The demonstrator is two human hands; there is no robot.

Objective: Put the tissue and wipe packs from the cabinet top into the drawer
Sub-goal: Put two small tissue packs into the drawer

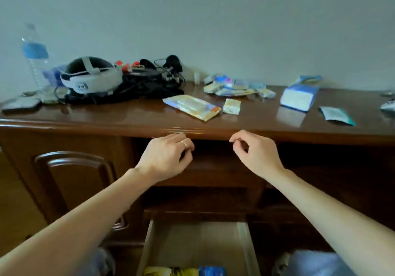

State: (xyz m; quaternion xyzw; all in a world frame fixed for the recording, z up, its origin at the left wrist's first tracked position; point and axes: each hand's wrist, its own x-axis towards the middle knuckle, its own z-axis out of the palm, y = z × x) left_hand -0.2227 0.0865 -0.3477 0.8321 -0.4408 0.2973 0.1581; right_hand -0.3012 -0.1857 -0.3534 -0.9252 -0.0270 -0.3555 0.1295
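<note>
Packs [232, 87] atop cabinet [128, 119]; drawer [198, 245] open

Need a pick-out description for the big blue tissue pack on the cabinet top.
Start at the brown cabinet top and go to its right part, near the wall. The blue tissue pack lies there alone, right of the heap of small packs. It is the bulkiest pack, blue with a pale end facing you.

Drawer [242, 245]: front end cut off by bottom edge.
Packs in drawer [186, 271]: mostly cropped.
Water bottle [34, 57]: blurred.
Far-right object [388, 106]: cut off.
</note>
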